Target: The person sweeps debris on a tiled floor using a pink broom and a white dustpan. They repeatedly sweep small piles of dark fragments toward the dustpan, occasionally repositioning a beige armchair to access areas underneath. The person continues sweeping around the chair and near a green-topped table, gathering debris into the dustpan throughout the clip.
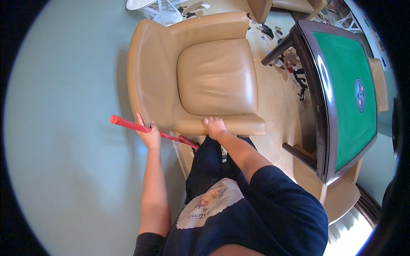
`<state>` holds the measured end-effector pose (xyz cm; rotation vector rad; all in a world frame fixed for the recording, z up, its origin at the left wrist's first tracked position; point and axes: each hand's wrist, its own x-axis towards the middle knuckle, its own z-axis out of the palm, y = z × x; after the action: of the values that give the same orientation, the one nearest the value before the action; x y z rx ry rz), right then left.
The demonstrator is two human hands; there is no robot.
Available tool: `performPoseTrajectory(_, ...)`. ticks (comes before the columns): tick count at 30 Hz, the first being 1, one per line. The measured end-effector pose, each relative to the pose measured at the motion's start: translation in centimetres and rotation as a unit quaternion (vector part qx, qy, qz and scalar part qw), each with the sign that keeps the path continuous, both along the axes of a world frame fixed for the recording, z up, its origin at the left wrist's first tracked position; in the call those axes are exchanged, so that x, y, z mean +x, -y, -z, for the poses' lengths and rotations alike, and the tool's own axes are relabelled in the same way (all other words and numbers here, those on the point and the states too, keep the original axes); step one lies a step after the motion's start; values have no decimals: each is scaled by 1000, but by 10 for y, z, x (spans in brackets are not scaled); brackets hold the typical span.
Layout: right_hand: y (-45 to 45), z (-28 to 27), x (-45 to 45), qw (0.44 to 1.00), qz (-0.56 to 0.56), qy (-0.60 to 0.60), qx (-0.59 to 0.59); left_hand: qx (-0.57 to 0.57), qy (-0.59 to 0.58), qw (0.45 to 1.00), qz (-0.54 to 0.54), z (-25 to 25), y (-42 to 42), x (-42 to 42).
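Observation:
A tan leather armchair (217, 76) stands before me, its back towards the grey-green wall. My left hand (150, 136) holds a red pole (128, 124), apparently a broom handle, and its fingertips rest against the chair's back corner. The pole slants down to the right; its lower end goes behind my leg, so its head cannot be made out. My right hand (216, 128) is closed over the top of the near armrest (240, 124), its thumb side hard to see.
The wall (70, 128) runs close along the left. To the right stands a mahjong table (349, 96) with a green top and dark legs. Litter (299, 81) is strewn on the tiled floor (272, 99) beneath it. More tan chairs (339, 195) and a white stool (163, 12) stand around.

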<state>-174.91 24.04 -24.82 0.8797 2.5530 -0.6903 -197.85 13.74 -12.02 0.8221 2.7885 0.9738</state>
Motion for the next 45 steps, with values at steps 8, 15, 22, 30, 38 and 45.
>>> performPoseTrajectory(8,-14,6,47,998,-62,3,-3,0,-21,999,-29,4,16,60)
performPoseTrajectory(15,-40,-32,102,998,-57,4,34,42,-47,997,-52,17,19,72)
performPoseTrajectory(22,-34,-21,113,998,-14,32,51,74,-37,995,-61,14,17,74)
performPoseTrajectory(30,-18,-12,154,998,0,42,40,61,-46,997,-10,13,57,112)
performPoseTrajectory(38,46,-21,228,994,12,106,9,87,-55,994,26,10,140,207)
performPoseTrajectory(45,67,-33,268,994,-5,105,15,87,-45,995,-6,9,163,254)
